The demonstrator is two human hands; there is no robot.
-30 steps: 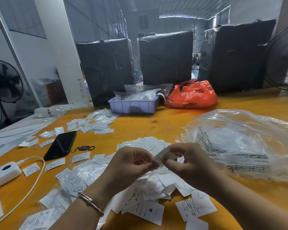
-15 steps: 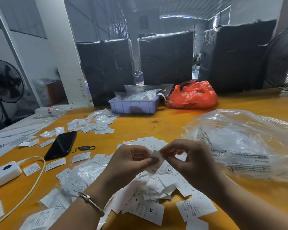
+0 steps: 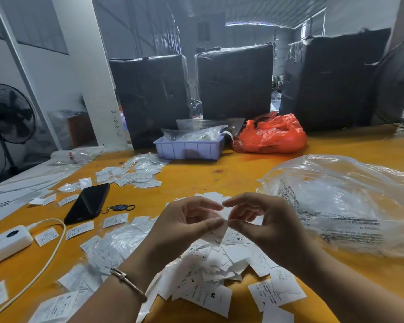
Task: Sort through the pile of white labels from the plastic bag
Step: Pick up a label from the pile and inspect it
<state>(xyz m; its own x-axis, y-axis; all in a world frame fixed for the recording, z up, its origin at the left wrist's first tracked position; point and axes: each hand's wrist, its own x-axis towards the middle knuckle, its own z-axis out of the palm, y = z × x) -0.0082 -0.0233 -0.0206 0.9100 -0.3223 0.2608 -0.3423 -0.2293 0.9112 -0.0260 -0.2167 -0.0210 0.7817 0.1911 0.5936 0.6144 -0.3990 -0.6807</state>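
A pile of white labels (image 3: 216, 271) with size letters lies on the yellow table in front of me. Just above it I hold up my left hand (image 3: 184, 227) and my right hand (image 3: 264, 224), the index fingertips almost touching and the thumbs close together. On both hands thumb and index finger are apart. One white label marked SX (image 3: 216, 237) hangs right under my left thumb tip; I cannot tell whether it touches the thumb. The large clear plastic bag (image 3: 341, 203) with printed text lies to the right of my hands.
More labels (image 3: 135, 176) are spread out at the left and back. A black phone (image 3: 88, 203) with a key fob, a white power strip (image 3: 5, 243) and its cable lie at left. A lilac tray (image 3: 189, 150), an orange bag (image 3: 271, 136) and black-wrapped bales stand behind.
Both hands pinched one label between them before. Now the fingers have spread apart, and the label sits lower, beneath my left thumb.
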